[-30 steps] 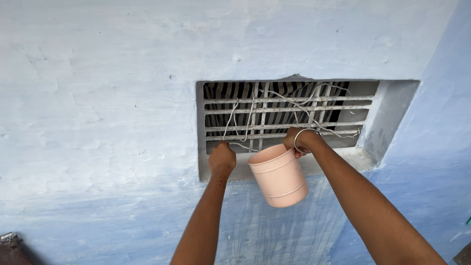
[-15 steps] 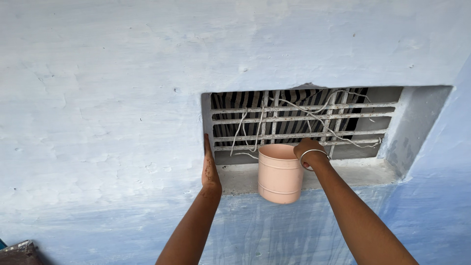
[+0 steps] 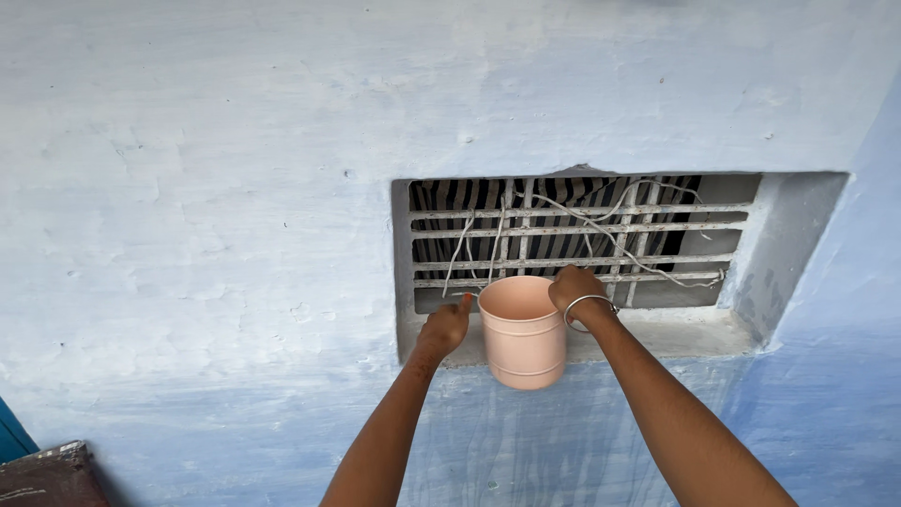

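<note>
Smooth matt pink pot [image 3: 523, 330]; rough blue-painted plaster wall [image 3: 235, 188]; white-painted metal grille [image 3: 572, 242].

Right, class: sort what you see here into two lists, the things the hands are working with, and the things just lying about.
In use:
- pink bucket, held at its rim by the right hand
- left hand, on the window ledge beside the bucket
- barred window grille with loose white cords

Lying about:
- dark object at lower left
- blue wall
</note>
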